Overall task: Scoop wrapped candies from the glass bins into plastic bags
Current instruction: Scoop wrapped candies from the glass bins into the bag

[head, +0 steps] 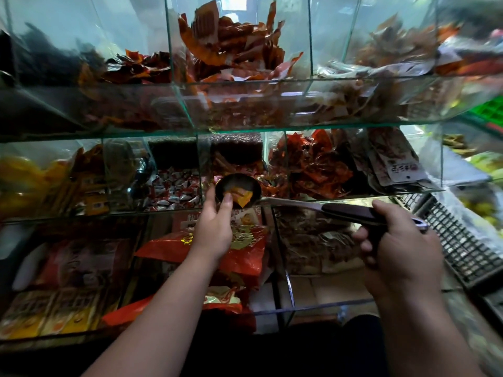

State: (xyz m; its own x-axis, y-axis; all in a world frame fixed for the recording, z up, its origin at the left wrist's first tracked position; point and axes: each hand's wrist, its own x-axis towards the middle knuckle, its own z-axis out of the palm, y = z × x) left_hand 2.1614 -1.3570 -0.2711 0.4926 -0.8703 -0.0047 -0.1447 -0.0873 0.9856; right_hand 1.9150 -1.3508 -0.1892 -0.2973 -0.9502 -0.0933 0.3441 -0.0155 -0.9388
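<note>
A person stands at a tiered glass display of sweets, seen from their own head looking down at both hands. The right hand is wrapped tightly round the black handle of a metal scoop, fingers curled under and thumb on top. The handle runs level from that hand leftward to the round bowl.

An orange wrapped candy lies in the scoop's bowl. The left hand reaches up to the bowl from below. Its thumb is hooked over the near rim, touching the orange wrapper, and a finger runs up the outside of the rim, so the hand pinches the bowl's edge.

The scoop hangs in front of the middle tier of the glass bins. Directly behind the bowl, a bin holds red and orange wrappers. Left of the scoop is a bin of red-and-white candies. Further left sit blurred yellow packets. Below the scoop, under the left wrist, lies a red packet with gold print. Right of the scoop's handle is a black wire basket.
</note>
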